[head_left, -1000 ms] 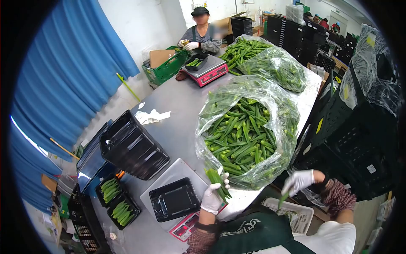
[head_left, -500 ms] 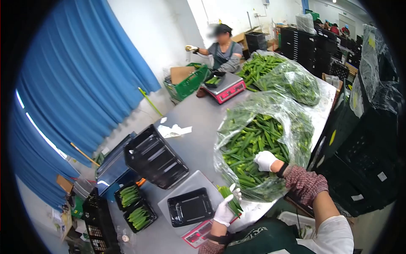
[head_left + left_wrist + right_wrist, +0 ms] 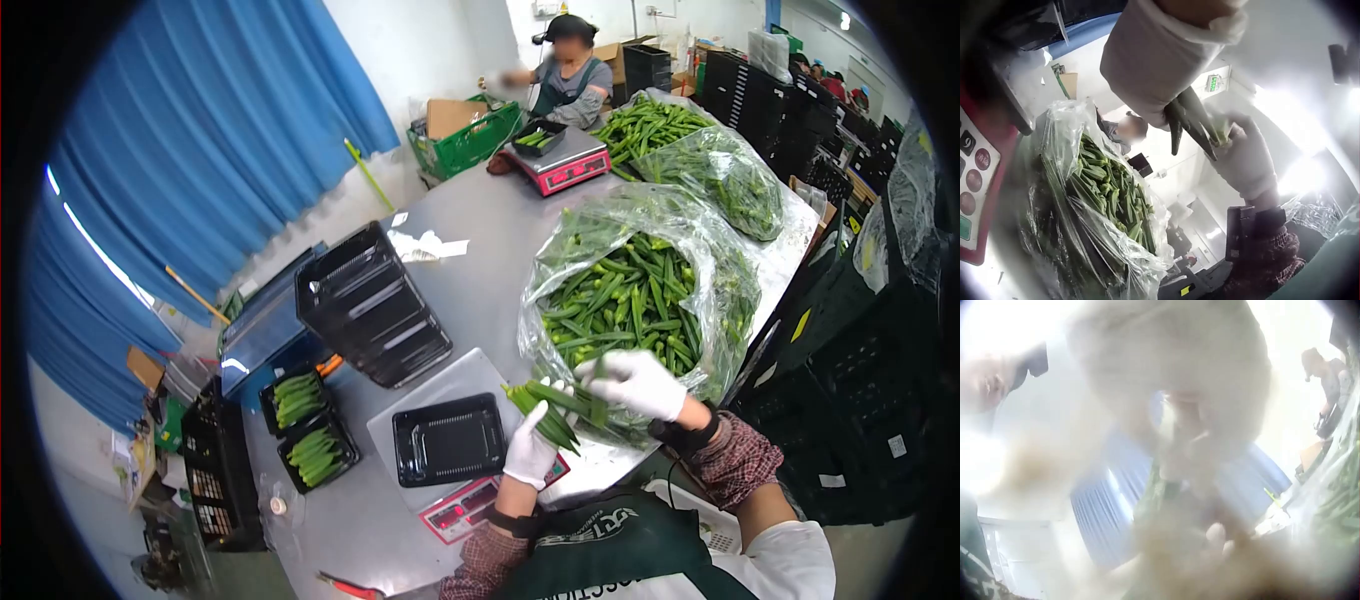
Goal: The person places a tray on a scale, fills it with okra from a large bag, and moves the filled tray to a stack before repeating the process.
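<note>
left hand (image 3: pixel 528 452) grips an okra bunch (image 3: pixel 556 430) near the scale's edge, likely to keep pods gathered close to the tray. right hand (image 3: pixel 642 385) looks to be pinching an okra pod (image 3: pixel 599 407) just beside it. black plastic tray (image 3: pixel 448 440) sits on the digital scale (image 3: pixel 478 372), presumably for weighing; clear plastic bag (image 3: pixel 728 295) lies open-mouthed, probably for easy reach.

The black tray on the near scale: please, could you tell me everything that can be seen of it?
The tray is black, shiny and plastic-looking, roughly rectangular, with rounded corners, a raised rim and a sunken floor with patterned edges. It is empty and lies flat, open side up, on the grey plate of the near scale. The left hand is close to it, with no contact visible.
</note>
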Demonstrator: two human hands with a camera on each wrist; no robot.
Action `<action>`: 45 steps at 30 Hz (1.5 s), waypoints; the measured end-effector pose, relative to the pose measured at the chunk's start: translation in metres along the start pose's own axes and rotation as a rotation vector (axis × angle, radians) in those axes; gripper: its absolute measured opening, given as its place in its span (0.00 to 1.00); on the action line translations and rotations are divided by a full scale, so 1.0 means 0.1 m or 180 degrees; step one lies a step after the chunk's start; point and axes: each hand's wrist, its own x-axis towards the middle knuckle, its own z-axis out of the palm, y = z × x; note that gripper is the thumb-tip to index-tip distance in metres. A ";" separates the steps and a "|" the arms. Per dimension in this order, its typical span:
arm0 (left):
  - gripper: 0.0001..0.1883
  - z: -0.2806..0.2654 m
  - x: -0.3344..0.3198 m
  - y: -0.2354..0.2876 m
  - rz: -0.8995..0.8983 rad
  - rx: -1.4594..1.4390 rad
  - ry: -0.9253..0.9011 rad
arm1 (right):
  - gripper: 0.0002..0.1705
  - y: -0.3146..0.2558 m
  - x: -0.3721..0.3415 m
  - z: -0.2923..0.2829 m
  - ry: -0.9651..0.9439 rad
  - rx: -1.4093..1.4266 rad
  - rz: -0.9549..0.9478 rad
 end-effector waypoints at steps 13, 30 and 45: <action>0.21 -0.03 -0.20 0.23 0.0378 -0.0357 -0.0183 | 0.26 -0.02 0.14 0.50 -0.0120 -0.1507 -0.1792; 0.16 -0.81 -0.73 1.15 0.4331 0.3590 0.2218 | 0.45 -0.02 1.09 2.17 -0.1241 -0.1071 -0.1245; 0.21 -0.61 -0.83 0.96 0.2996 0.7515 0.1514 | 0.26 1.72 1.74 -0.44 0.0557 -0.3224 0.0225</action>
